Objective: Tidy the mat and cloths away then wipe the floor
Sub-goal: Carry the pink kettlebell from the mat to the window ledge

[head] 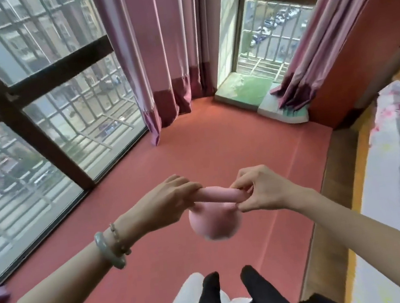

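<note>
My left hand (172,200) and right hand (261,189) both grip the pink thing (215,222) by its bar. It's a soft weight, perhaps, so I'd lift it level off the mat (218,149).

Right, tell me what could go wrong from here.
1. The pink object hangs from its bar between the left hand and right hand. The right hand seems to hold it only with its fingertips, so it could slip and drop onto the red mat near the feet.
2. The curtain hem reaches the mat's far edge, so lifting the mat may drag it.
</note>
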Tool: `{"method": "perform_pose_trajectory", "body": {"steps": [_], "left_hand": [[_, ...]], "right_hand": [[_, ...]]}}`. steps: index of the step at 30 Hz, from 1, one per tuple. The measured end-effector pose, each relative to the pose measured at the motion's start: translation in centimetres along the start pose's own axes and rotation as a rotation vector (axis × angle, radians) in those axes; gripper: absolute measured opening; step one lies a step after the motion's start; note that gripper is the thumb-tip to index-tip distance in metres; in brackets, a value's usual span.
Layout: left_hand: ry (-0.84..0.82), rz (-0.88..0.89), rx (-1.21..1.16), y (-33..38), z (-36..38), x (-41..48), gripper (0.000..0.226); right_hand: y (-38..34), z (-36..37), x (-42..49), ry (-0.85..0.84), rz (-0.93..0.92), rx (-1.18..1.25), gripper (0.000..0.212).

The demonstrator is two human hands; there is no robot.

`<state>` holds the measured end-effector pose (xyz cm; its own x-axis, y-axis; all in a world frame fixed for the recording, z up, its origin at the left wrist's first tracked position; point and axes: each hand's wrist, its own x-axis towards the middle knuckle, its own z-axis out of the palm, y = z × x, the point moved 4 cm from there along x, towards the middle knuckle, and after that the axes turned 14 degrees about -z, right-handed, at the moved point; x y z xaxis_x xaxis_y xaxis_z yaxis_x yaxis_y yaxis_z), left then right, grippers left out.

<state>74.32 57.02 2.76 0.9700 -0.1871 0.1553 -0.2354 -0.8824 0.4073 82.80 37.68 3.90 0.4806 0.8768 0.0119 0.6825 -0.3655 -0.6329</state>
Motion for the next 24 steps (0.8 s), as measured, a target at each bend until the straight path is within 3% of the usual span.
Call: {"method": "perform_pose_trajectory", "body": {"steps": [15,24], "left_hand": [[-0.09,0.111,-0.064,-20.4,-1.6,29.7,0.031],[-0.181,0.17,-0.049,-29.1,-3.0,48.9,0.034]], "right_hand": [[16.3,-12.1,24.5,0.11,0.189,0.004,0.028],[26.7,-20.6,36.4,0.21,0.233,-0.037,0.031]]}}
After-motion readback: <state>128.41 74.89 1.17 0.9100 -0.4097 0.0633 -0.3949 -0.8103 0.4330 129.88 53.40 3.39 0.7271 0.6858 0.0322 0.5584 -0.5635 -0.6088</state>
